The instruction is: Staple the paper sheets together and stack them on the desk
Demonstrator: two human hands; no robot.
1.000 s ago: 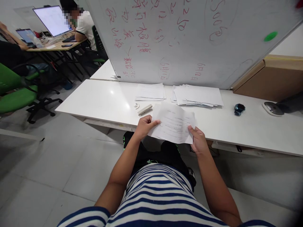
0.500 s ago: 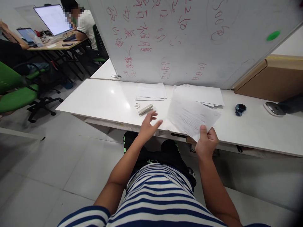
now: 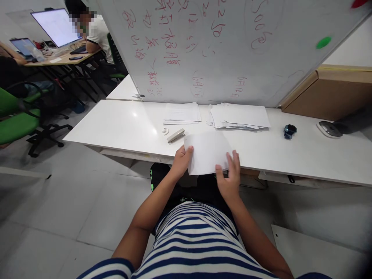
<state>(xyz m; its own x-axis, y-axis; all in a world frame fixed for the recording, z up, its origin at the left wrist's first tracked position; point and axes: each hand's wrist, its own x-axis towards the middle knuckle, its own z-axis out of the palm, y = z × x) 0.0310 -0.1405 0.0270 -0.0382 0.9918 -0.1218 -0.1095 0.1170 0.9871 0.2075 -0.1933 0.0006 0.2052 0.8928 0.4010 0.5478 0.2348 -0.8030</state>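
Over the front edge of the white desk are sheets of paper (image 3: 206,153), their blank side facing up. My left hand (image 3: 183,159) pinches their left edge, thumb on top. My right hand (image 3: 229,174) is at their lower right corner, fingers spread; it holds nothing, though I cannot tell whether it touches the paper. Just beyond my left hand lies a pale stapler (image 3: 176,135). A small white curled object (image 3: 165,131) sits beside it. Behind are a smaller paper stack (image 3: 181,113) on the left and a thicker, uneven paper stack (image 3: 241,117) on the right.
A whiteboard (image 3: 203,50) with red writing stands along the back of the desk (image 3: 113,124). To the right are a dark wristwatch (image 3: 290,131), a computer mouse (image 3: 329,129) and a cardboard box (image 3: 322,93). Other people sit at a table (image 3: 58,58) far left, near a green chair (image 3: 17,112).
The papers have moved left and now show a blank side instead of print. My left hand has taken their left edge. My right hand has moved left and loosened its grip.
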